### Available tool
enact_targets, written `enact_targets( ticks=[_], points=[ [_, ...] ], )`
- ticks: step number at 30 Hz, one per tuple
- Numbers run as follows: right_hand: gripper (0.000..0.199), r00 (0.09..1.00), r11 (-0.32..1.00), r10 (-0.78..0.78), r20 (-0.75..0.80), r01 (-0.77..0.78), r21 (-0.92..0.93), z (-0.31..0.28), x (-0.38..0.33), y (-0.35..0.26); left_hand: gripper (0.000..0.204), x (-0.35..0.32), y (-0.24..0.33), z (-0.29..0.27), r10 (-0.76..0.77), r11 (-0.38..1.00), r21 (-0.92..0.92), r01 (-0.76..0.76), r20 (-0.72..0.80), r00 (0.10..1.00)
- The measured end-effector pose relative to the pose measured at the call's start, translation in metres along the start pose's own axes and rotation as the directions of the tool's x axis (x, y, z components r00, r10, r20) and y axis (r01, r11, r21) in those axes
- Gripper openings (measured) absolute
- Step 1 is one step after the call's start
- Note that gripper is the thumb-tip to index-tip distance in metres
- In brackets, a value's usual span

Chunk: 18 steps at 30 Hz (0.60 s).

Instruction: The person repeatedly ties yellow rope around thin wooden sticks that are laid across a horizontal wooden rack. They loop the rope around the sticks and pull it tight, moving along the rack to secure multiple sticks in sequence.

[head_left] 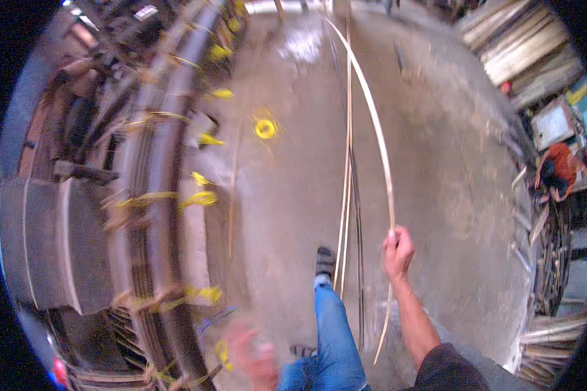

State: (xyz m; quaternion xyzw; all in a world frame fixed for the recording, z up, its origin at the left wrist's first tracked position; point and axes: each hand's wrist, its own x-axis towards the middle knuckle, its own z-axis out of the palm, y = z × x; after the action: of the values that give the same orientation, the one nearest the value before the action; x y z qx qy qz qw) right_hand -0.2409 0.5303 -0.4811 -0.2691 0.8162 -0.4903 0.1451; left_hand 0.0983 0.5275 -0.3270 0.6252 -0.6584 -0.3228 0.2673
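Gripping one long pale strip [379, 130] in closed right hand [398, 251] fingers; several more strips [347, 215] lie loose on the floor beside it. Blurred left hand [254, 355]: finger state unreadable.

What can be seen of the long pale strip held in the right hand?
The strip is long, thin and pale tan, looking like split cane or bamboo. It bows in one smooth curve from the far floor toward the person. The right hand is closed around it near its lower part, and a short tail runs down past the forearm. Similar strips lie on the concrete floor to its left.
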Motion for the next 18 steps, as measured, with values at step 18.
enact_targets(
  ticks=[18],
  points=[
    [0.039,0.926,0.75,-0.24,0.292,-0.014,0.662,0.103,-0.028,-0.408,0.038,-0.158,-0.008,-0.12,-0.074,0.599,-0.672,0.435,0.494,0.866]
  ],
)
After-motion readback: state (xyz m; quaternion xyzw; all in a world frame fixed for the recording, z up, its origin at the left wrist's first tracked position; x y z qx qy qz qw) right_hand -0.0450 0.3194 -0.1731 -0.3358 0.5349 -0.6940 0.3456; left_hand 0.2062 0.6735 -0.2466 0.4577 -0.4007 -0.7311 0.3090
